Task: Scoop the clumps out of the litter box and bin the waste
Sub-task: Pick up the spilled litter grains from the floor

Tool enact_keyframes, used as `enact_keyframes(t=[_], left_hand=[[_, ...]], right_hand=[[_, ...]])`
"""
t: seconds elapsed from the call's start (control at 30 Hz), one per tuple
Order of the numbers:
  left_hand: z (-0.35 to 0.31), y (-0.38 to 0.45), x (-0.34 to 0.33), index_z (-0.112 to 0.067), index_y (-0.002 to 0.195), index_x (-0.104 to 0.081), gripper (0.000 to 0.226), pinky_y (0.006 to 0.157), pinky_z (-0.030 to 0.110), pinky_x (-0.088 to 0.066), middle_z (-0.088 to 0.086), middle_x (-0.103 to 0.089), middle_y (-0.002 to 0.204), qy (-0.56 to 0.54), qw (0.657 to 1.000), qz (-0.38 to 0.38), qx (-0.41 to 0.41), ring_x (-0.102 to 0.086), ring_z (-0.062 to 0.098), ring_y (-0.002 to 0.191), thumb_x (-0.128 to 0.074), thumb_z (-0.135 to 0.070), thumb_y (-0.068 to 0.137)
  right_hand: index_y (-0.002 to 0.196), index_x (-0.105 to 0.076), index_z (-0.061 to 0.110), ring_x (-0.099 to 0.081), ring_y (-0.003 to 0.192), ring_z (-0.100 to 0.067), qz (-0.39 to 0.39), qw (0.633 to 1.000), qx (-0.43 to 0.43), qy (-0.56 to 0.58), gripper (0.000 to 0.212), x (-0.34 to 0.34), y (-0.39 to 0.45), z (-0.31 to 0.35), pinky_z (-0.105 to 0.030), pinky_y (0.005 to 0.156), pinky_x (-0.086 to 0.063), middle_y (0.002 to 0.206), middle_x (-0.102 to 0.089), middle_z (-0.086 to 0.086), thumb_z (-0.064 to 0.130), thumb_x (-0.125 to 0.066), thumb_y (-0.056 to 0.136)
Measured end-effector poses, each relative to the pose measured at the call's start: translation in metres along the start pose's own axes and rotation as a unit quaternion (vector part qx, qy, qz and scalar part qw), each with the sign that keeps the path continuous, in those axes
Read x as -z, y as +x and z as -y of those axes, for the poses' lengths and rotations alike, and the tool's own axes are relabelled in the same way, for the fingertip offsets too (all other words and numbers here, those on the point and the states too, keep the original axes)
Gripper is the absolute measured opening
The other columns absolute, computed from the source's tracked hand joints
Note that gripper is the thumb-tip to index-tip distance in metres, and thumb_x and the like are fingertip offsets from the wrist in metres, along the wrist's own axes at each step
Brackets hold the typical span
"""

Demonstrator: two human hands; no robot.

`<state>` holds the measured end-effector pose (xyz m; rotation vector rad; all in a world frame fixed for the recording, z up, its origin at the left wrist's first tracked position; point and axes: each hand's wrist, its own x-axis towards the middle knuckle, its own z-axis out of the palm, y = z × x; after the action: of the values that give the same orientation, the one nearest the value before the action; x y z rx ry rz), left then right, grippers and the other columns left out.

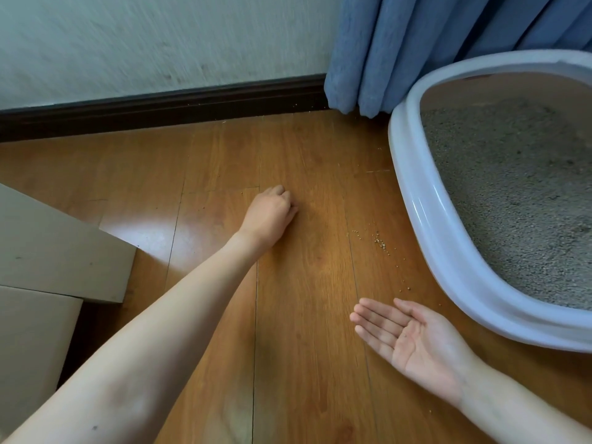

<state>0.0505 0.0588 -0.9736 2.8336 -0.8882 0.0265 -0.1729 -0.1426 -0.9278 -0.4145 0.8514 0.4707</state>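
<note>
A pale grey litter box (426, 219) stands on the wooden floor at the right, filled with grey litter (519, 193). Spilled litter grains (379, 241) lie on the floor beside its left rim. My left hand (270, 213) reaches out over the floor left of the grains, knuckles up and fingers curled down toward the boards; anything pinched in them is hidden. My right hand (413, 341) lies palm up with straight fingers just in front of the box, a few specks on the palm.
A blue curtain (416, 43) hangs behind the box. A dark skirting board (160, 107) runs along the white wall. Beige box-like steps (48, 257) sit at the left edge.
</note>
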Motion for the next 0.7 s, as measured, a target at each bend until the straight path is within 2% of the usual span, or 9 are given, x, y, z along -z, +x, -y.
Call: enact_keyframes(t=[0.13,0.2,0.27,0.4,0.5,0.63,0.7], left_hand=[[-0.012,0.011,0.01,-0.005,0.099,-0.061,0.014,0.072,0.031,-0.029,0.01,-0.056,0.1,0.126,0.988,0.061,-0.06,-0.053,0.028,0.092,-0.048,-0.009,0.096],[-0.018,0.017,0.015,-0.005,0.107,-0.058,0.017,0.074,0.03,-0.031,0.01,-0.055,0.107,0.166,0.977,0.104,-0.088,-0.053,0.026,0.096,-0.045,-0.007,0.096],[-0.016,0.02,0.016,-0.005,0.107,-0.056,0.021,0.075,0.031,-0.035,0.011,-0.054,0.105,0.14,0.981,0.1,-0.088,-0.053,0.026,0.093,-0.039,-0.015,0.1],[-0.003,0.008,0.008,-0.003,0.087,-0.056,0.023,0.06,0.033,-0.031,0.01,-0.048,0.083,0.063,0.994,0.018,-0.093,-0.051,0.029,0.069,-0.044,-0.018,0.099],[-0.004,-0.003,0.0,-0.002,0.083,-0.058,0.022,0.056,0.033,-0.034,0.011,-0.051,0.081,0.064,0.99,0.028,-0.122,-0.051,0.028,0.062,-0.047,-0.015,0.097],[-0.007,0.001,0.0,-0.003,0.09,-0.063,0.02,0.064,0.037,-0.042,0.011,-0.055,0.088,0.086,0.987,0.047,-0.13,-0.057,0.029,0.074,-0.049,-0.015,0.096],[-0.012,0.004,0.005,-0.005,0.098,-0.064,0.017,0.068,0.033,-0.036,0.009,-0.056,0.094,0.121,0.98,0.074,-0.139,-0.056,0.027,0.081,-0.049,-0.013,0.096]], right_hand=[[0.102,-0.066,-0.016,-0.066,0.101,-0.04,-0.012,1.0,-0.006,-0.003,0.042,-0.001,0.0,0.0,-0.05,0.081,-0.055,0.115,-0.063,-0.03,0.017,-0.044,0.091],[0.102,-0.066,-0.016,-0.067,0.101,-0.04,-0.012,1.0,-0.007,-0.003,0.042,-0.002,0.0,0.0,-0.05,0.081,-0.055,0.115,-0.063,-0.03,0.017,-0.044,0.091],[0.102,-0.066,-0.016,-0.066,0.101,-0.04,-0.015,1.0,-0.008,-0.004,0.042,-0.002,0.0,-0.002,-0.05,0.081,-0.055,0.115,-0.063,-0.03,0.018,-0.043,0.092],[0.102,-0.066,-0.016,-0.066,0.101,-0.04,-0.015,1.0,-0.01,-0.01,0.043,0.0,0.0,-0.003,-0.051,0.081,-0.055,0.115,-0.063,-0.031,0.018,-0.042,0.093],[0.101,-0.066,-0.016,-0.066,0.102,-0.04,-0.018,1.0,-0.008,-0.012,0.042,0.003,-0.002,-0.003,-0.051,0.081,-0.055,0.115,-0.063,-0.031,0.017,-0.042,0.093],[0.101,-0.066,-0.016,-0.066,0.101,-0.04,-0.02,1.0,-0.006,-0.013,0.042,0.004,-0.001,-0.003,-0.051,0.082,-0.054,0.115,-0.063,-0.031,0.017,-0.043,0.092],[0.1,-0.067,-0.016,-0.066,0.101,-0.04,-0.019,1.0,-0.007,-0.012,0.042,0.004,0.0,-0.004,-0.051,0.082,-0.055,0.114,-0.063,-0.031,0.017,-0.043,0.092]])
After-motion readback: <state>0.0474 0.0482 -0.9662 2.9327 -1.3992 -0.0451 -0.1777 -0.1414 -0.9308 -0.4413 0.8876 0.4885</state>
